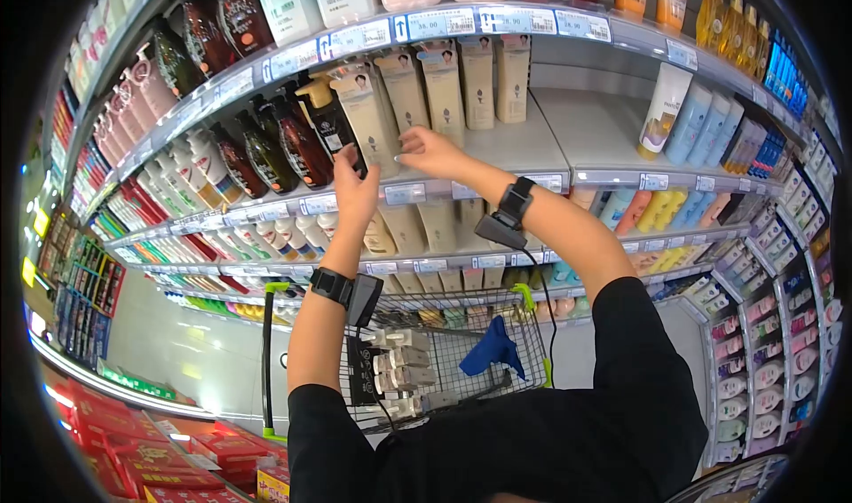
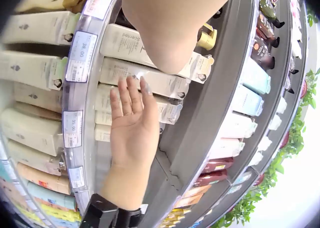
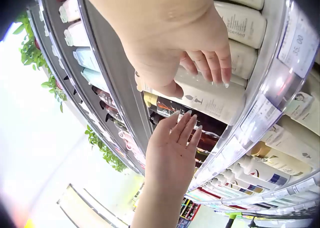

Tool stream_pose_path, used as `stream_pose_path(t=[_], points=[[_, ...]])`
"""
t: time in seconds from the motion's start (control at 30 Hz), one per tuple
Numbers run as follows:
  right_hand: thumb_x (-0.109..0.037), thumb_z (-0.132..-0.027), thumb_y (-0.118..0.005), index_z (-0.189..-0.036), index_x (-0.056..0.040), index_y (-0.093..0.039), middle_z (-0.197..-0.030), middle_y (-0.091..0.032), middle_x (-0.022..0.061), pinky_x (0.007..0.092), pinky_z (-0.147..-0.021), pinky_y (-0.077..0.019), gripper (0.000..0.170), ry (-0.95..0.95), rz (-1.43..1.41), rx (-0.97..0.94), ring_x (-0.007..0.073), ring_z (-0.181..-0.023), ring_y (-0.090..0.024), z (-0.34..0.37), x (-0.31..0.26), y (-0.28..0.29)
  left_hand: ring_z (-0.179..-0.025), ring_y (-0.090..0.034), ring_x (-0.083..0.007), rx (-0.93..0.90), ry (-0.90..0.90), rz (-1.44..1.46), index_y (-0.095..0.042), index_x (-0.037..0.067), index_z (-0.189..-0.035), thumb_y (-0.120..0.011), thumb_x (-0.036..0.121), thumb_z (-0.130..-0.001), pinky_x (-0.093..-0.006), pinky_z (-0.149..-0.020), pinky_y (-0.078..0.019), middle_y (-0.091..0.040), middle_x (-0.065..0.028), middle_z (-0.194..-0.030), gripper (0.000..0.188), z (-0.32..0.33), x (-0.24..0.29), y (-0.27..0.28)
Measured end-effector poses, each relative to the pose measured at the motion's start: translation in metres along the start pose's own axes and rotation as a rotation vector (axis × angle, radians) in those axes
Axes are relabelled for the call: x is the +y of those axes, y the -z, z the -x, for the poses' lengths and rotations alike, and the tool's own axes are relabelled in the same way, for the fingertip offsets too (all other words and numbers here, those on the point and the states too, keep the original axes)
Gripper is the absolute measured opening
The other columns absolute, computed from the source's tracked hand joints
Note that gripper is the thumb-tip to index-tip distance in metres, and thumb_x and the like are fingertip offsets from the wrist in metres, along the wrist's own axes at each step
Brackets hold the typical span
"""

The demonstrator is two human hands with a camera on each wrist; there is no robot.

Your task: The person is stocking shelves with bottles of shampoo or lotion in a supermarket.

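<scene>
Cream-coloured boxes [image 1: 364,117] stand in a row on the middle shelf, beside a dark bottle with a gold pump [image 1: 326,117]. My left hand [image 1: 355,188] is raised at the shelf front by the leftmost box, fingers extended; the right wrist view shows this hand [image 3: 172,150] palm up, holding nothing visible. My right hand [image 1: 437,154] is in front of the same row, its fingers bent loosely toward the left hand. In the right wrist view that hand [image 3: 187,52] hovers over a cream box [image 3: 212,97]; contact is unclear.
Below the arms stands a wire cart [image 1: 524,325] holding several packed items [image 1: 404,370] and a blue cloth [image 1: 493,348]. Dark red and green bottles [image 1: 257,152] line the shelf on the left, with a white tube [image 1: 666,103] and blue bottles [image 1: 690,126] on the right.
</scene>
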State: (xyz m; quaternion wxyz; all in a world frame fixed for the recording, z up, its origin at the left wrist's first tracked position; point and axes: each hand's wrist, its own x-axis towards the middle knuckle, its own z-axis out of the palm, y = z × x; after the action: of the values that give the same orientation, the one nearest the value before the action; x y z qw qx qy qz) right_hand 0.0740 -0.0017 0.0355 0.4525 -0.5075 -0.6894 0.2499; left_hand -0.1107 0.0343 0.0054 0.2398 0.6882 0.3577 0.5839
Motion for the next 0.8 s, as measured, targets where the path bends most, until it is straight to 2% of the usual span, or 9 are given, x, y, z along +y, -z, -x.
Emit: stream_pose_path(t=[0.13,0.17,0.27,0.3,0.37,0.47,0.57,0.63,0.8], points=[[-0.029,-0.075,-0.069,-0.122,0.0011,-0.045,-0.113,-0.058,0.0195,0.0341,-0.081,-0.0494,0.061,0.041,0.173,0.131,0.0253,-0.096,-0.061,-0.023,-0.003,-0.015,-0.115,-0.048,-0.0318,-0.075,0.029,0.027,-0.039,-0.005,-0.125,-0.064,0.011,-0.073,-0.0389,-0.097,-0.0388,-0.050,-0.0227,-0.121,0.060,-0.007,-0.008,-0.005],[-0.030,-0.074,-0.069,-0.123,0.0019,-0.044,-0.113,-0.058,0.0201,0.0345,-0.081,-0.0493,0.064,0.054,0.215,0.158,0.0263,-0.097,-0.061,-0.027,-0.002,-0.016,-0.123,-0.043,-0.0323,-0.131,0.060,-0.017,-0.036,-0.002,-0.130,-0.067,0.010,-0.074,-0.0403,-0.097,-0.0415,-0.045,-0.0209,-0.128,0.065,-0.009,-0.010,-0.004],[-0.031,-0.074,-0.069,-0.123,0.0037,-0.043,-0.113,-0.057,0.0212,0.0352,-0.081,-0.0490,0.065,0.142,0.325,0.229,0.0276,-0.097,-0.061,-0.044,0.021,-0.022,-0.123,-0.043,-0.0322,-0.143,0.066,-0.027,-0.036,-0.003,-0.130,-0.066,0.010,-0.072,-0.0400,-0.097,-0.0409,-0.045,-0.0204,-0.128,0.067,-0.014,-0.022,-0.008],[-0.033,-0.073,-0.068,-0.123,0.0055,-0.042,-0.114,-0.056,0.0236,0.0363,-0.085,-0.0470,0.068,0.103,0.294,0.193,0.0310,-0.101,-0.058,-0.042,0.014,-0.020,-0.111,-0.050,-0.0315,-0.097,0.041,-0.021,-0.037,-0.007,-0.127,-0.066,0.012,-0.068,-0.0384,-0.099,-0.0374,-0.047,-0.0221,-0.120,0.069,-0.013,-0.022,-0.013],[-0.036,-0.072,-0.067,-0.123,0.0092,-0.041,-0.118,-0.053,0.0283,0.0386,-0.093,-0.0430,0.073,0.025,0.233,0.125,0.0378,-0.109,-0.054,-0.036,0.003,-0.015,-0.113,-0.049,-0.0319,-0.085,0.040,-0.038,-0.035,-0.007,-0.130,-0.066,0.013,-0.069,-0.0382,-0.099,-0.0373,-0.046,-0.0227,-0.123,0.071,-0.013,-0.033,-0.018],[-0.039,-0.072,-0.067,-0.124,0.0097,-0.040,-0.119,-0.052,0.0298,0.0386,-0.092,-0.0435,0.076,0.012,0.261,0.115,0.0379,-0.109,-0.054,-0.034,-0.008,-0.014,-0.117,-0.047,-0.0332,-0.075,0.076,0.008,-0.032,-0.007,-0.133,-0.066,0.015,-0.070,-0.0374,-0.101,-0.0363,-0.044,-0.0243,-0.127,0.074,-0.013,-0.036,-0.022],[-0.041,-0.072,-0.070,-0.117,0.0053,-0.045,-0.104,-0.061,0.0216,0.0373,-0.078,-0.0492,0.069,0.050,0.302,0.204,0.0321,-0.091,-0.063,-0.042,-0.001,-0.024,-0.122,-0.044,-0.0340,-0.103,0.092,0.100,-0.031,-0.007,-0.134,-0.066,0.016,-0.071,-0.0371,-0.102,-0.0349,-0.042,-0.0263,-0.130,0.075,-0.005,-0.026,-0.025],[-0.043,-0.070,-0.070,-0.115,0.0045,-0.046,-0.100,-0.062,0.0218,0.0376,-0.077,-0.0496,0.070,-0.002,0.279,0.259,0.0329,-0.090,-0.063,-0.038,-0.010,-0.026,-0.127,-0.040,-0.0343,-0.155,0.110,0.104,-0.029,-0.007,-0.135,-0.066,0.016,-0.073,-0.0369,-0.104,-0.0325,-0.040,-0.0282,-0.133,0.076,0.004,-0.008,-0.021],[-0.047,-0.067,-0.071,-0.109,0.0049,-0.044,-0.099,-0.061,0.0248,0.0410,-0.074,-0.0512,0.072,-0.089,0.280,0.402,0.0365,-0.088,-0.063,-0.033,-0.030,-0.032,-0.133,-0.031,-0.0336,-0.256,0.055,0.209,-0.017,-0.004,-0.141,-0.061,0.010,-0.077,-0.0361,-0.107,-0.0268,-0.032,-0.0286,-0.140,0.079,0.007,-0.014,-0.018]])
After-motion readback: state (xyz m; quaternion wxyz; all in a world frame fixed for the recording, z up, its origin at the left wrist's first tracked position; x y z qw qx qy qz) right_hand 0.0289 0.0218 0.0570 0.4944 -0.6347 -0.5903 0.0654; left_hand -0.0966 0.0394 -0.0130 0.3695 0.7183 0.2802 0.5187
